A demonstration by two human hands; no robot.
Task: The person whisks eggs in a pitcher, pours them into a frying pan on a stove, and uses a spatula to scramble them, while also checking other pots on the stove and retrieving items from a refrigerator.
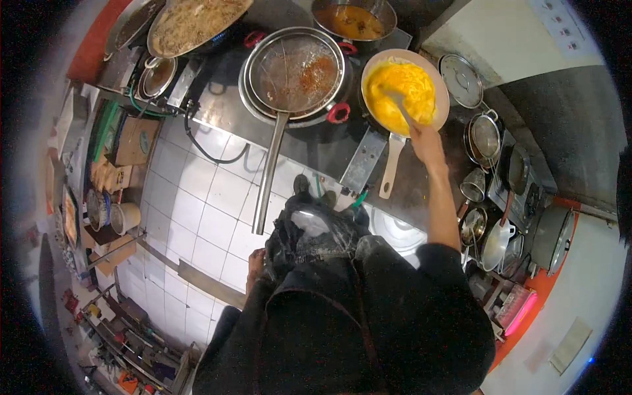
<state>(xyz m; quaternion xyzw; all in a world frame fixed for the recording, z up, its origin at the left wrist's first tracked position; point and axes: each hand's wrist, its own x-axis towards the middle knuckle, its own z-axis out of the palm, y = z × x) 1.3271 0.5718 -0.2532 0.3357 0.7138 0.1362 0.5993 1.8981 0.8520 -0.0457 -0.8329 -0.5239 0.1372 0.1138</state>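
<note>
My right hand (426,143) is closed around the handle of a grey spatula (403,107). Its blurred head rests in bright yellow, soft scrambled egg (395,79), which fills much of a beige frying pan (439,92). The pan's pale handle (388,174) points toward me, with no hand on it. Down by my dark apron, my left hand (256,263) hangs low at my side; its fingers are mostly hidden. Left of the frying pan, a long-handled strainer (283,72) with reddish bits lies over a wide pot with red handles (338,112).
A pan of orange-brown liquid (355,23) stands behind the frying pan. At the far left is a large pan of bubbling brown food (191,26). Lids, strainers and a white wok (495,247) crowd the right side. The strainer's metal handle (268,178) juts past the counter edge.
</note>
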